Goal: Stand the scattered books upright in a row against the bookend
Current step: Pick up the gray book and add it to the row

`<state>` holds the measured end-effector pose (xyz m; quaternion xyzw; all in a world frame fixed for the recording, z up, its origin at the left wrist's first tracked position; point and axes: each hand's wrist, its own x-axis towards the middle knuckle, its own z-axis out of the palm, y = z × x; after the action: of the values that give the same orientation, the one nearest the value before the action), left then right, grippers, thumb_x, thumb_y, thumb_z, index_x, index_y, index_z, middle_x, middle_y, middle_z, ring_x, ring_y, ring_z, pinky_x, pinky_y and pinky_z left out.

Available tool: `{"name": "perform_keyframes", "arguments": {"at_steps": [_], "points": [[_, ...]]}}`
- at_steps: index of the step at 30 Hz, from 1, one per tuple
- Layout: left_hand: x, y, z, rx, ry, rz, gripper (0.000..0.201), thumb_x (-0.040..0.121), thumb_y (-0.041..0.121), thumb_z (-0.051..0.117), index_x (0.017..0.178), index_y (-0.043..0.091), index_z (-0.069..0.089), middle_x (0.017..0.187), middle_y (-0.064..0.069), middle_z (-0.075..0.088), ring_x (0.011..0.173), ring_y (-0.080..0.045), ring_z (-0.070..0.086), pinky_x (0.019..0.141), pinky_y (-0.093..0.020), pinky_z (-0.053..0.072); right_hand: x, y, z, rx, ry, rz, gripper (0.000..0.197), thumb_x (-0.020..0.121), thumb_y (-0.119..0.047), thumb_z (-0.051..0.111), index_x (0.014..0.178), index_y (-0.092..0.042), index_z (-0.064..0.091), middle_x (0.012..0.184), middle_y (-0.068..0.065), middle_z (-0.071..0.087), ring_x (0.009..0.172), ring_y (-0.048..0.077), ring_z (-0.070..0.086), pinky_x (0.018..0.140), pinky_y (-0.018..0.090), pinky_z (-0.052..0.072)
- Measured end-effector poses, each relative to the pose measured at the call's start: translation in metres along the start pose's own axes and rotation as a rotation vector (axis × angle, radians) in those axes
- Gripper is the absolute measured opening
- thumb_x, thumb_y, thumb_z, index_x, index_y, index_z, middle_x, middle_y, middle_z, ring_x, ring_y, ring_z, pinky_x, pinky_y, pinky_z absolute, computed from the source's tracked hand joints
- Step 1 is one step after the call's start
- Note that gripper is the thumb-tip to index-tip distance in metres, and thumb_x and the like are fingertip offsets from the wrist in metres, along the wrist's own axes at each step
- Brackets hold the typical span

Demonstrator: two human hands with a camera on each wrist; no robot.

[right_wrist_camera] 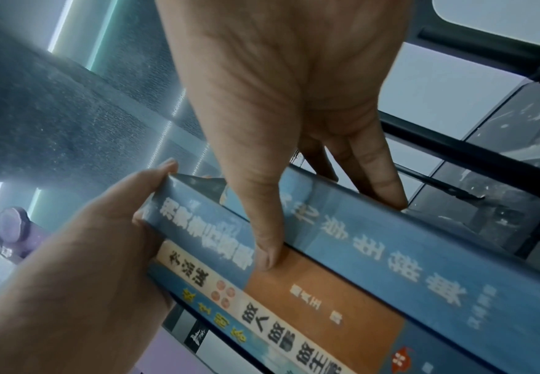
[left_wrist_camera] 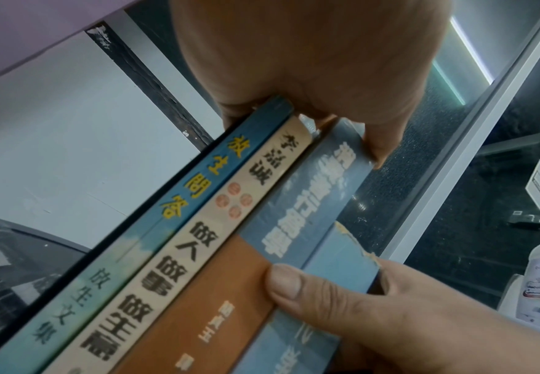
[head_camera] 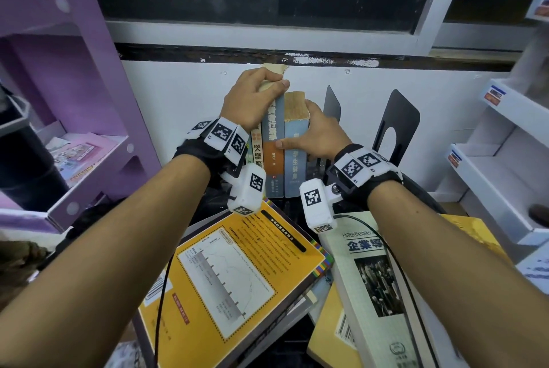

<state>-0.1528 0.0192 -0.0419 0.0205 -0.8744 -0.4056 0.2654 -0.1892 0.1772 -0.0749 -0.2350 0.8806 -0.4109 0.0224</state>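
Note:
Several books stand upright in a row: a thin blue book (left_wrist_camera: pixel 179 202), a beige-spined book (head_camera: pixel 257 151), a blue-and-orange book (head_camera: pixel 273 160) and a thick blue dictionary (head_camera: pixel 295 168). My left hand (head_camera: pixel 258 97) curls over the tops of the three left books and grips them together. My right hand (head_camera: pixel 320 133) holds the dictionary, thumb across onto the orange spine (right_wrist_camera: pixel 319 291), fingers down its right side. A black bookend (head_camera: pixel 332 103) stands just right of those fingers; a second bookend (head_camera: pixel 398 121) is further right. A yellow book (head_camera: pixel 237 272) and a white book (head_camera: pixel 371 278) lie flat in front.
A purple shelf unit (head_camera: pixel 74 85) is close on the left and a white shelf unit (head_camera: pixel 505 145) on the right. The white wall (head_camera: pixel 178 94) is right behind the row. More books lie under the flat ones, including a yellow one (head_camera: pixel 475 234). Black cables cross the pile.

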Motion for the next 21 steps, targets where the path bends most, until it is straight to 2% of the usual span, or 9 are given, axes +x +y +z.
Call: {"name": "perform_keyframes", "arguments": {"at_steps": [2,5,7,10,12,14,18,21], "points": [[0.000,0.002,0.000,0.000,0.001,-0.006,0.029,0.089,0.049,0.053,0.110,0.031,0.063,0.125,0.005,0.053,0.116,-0.011,0.049,0.102,-0.037,0.038,-0.001,-0.001,-0.004,-0.003,-0.015,0.010,0.095,0.063,-0.044,0.087,0.140,-0.025,0.036,0.121,-0.003,0.061,0.109,0.017,0.059,0.088,0.032,0.053],[-0.001,0.005,-0.002,-0.006,-0.011,-0.023,0.026,0.089,0.047,0.055,0.108,0.031,0.063,0.118,0.006,0.052,0.114,-0.013,0.050,0.102,-0.038,0.039,-0.006,-0.003,-0.009,0.007,-0.045,0.039,0.095,0.068,-0.039,0.085,0.144,-0.024,0.029,0.111,-0.004,0.058,0.095,0.013,0.059,0.066,0.021,0.050],[-0.002,0.008,-0.004,0.004,-0.025,-0.027,0.024,0.090,0.046,0.055,0.107,0.030,0.063,0.116,0.005,0.053,0.113,-0.015,0.052,0.101,-0.038,0.041,-0.009,-0.004,-0.012,-0.003,-0.068,0.042,0.095,0.071,-0.038,0.084,0.145,-0.023,0.026,0.109,-0.004,0.058,0.093,0.013,0.058,0.063,0.020,0.048],[-0.005,0.015,-0.009,0.014,-0.032,-0.040,0.026,0.091,0.043,0.054,0.109,0.026,0.064,0.120,0.001,0.056,0.111,-0.017,0.053,0.097,-0.035,0.042,-0.013,-0.005,-0.018,-0.026,-0.084,0.057,0.097,0.075,-0.035,0.081,0.149,-0.022,0.020,0.116,-0.001,0.056,0.101,0.016,0.055,0.081,0.027,0.049],[-0.010,0.022,-0.012,0.016,-0.020,-0.043,0.027,0.092,0.039,0.054,0.110,0.023,0.066,0.118,0.002,0.058,0.107,-0.016,0.053,0.093,-0.032,0.041,-0.017,-0.006,-0.021,-0.035,-0.113,0.061,0.103,0.074,-0.036,0.082,0.152,-0.020,0.015,0.136,0.004,0.052,0.116,0.020,0.053,0.096,0.033,0.048],[-0.016,0.030,-0.015,0.008,-0.011,-0.048,0.025,0.092,0.035,0.054,0.109,0.021,0.067,0.112,0.005,0.058,0.103,-0.013,0.052,0.088,-0.029,0.039,-0.023,-0.010,-0.024,-0.070,-0.158,0.062,0.109,0.074,-0.039,0.081,0.153,-0.021,0.009,0.147,0.007,0.044,0.130,0.024,0.046,0.105,0.038,0.042],[-0.033,0.044,-0.017,0.021,0.006,-0.033,0.024,0.091,0.029,0.056,0.108,0.017,0.068,0.115,0.002,0.062,0.101,-0.011,0.051,0.085,-0.026,0.037,-0.041,-0.018,-0.032,-0.099,-0.204,0.057,0.106,0.078,-0.035,0.078,0.153,-0.023,0.004,0.150,0.012,0.039,0.136,0.026,0.040,0.108,0.037,0.038],[-0.047,0.053,-0.016,0.050,0.010,-0.032,0.019,0.089,0.026,0.060,0.104,0.017,0.068,0.114,-0.003,0.066,0.102,-0.014,0.056,0.088,-0.029,0.043,-0.056,-0.021,-0.041,-0.174,-0.242,0.065,0.099,0.081,-0.038,0.075,0.153,-0.023,0.007,0.153,0.014,0.035,0.136,0.028,0.040,0.108,0.037,0.038]]}}
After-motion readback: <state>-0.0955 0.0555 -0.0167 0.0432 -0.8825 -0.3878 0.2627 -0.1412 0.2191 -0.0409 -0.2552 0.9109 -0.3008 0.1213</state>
